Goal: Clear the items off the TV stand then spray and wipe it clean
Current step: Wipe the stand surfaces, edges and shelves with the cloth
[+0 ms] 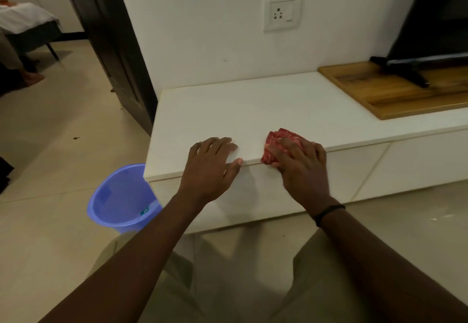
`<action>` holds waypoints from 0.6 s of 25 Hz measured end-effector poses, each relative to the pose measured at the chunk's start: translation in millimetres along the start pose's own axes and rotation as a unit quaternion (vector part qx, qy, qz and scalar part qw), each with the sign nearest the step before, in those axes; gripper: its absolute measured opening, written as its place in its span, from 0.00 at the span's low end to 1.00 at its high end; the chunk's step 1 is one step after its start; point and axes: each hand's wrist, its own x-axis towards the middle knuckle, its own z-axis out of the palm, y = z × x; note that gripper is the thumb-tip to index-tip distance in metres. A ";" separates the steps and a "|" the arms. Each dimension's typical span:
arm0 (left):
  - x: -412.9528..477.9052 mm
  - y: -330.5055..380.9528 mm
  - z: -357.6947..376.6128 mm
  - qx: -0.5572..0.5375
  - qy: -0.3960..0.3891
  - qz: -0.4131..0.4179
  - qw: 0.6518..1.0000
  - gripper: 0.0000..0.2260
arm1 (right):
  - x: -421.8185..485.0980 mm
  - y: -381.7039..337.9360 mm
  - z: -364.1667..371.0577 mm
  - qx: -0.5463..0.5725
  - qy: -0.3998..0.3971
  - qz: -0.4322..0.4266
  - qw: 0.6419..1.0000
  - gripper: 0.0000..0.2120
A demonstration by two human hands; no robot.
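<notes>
The white TV stand (253,110) runs from centre to the right edge, its top bare at this end. My right hand (301,163) presses a red patterned cloth (281,136) flat against the stand's front edge. My left hand (211,168) rests beside it on the same edge, fingers spread on the top, thumb over the lip, holding nothing. The two hands are about a hand's width apart.
A wooden board (387,92) lies on the stand at the right with the black TV foot (415,78) on it. A blue plastic bucket (121,198) stands on the floor at the stand's left corner. A dark door (111,44) and a wall socket (281,14) are behind.
</notes>
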 end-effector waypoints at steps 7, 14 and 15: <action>49.1 67.0 26.9 -0.049 -0.010 0.091 0.995 0.19 | -2.3 64.8 -11.3 -0.019 -0.051 -0.050 0.997 0.20; 53.3 72.5 44.1 0.018 0.034 0.086 0.996 0.17 | -16.5 127.5 -32.6 -0.010 -0.078 0.129 0.988 0.21; 53.3 73.3 45.1 0.023 0.046 0.085 0.995 0.17 | -16.4 121.1 -29.6 0.003 -0.072 0.105 0.992 0.22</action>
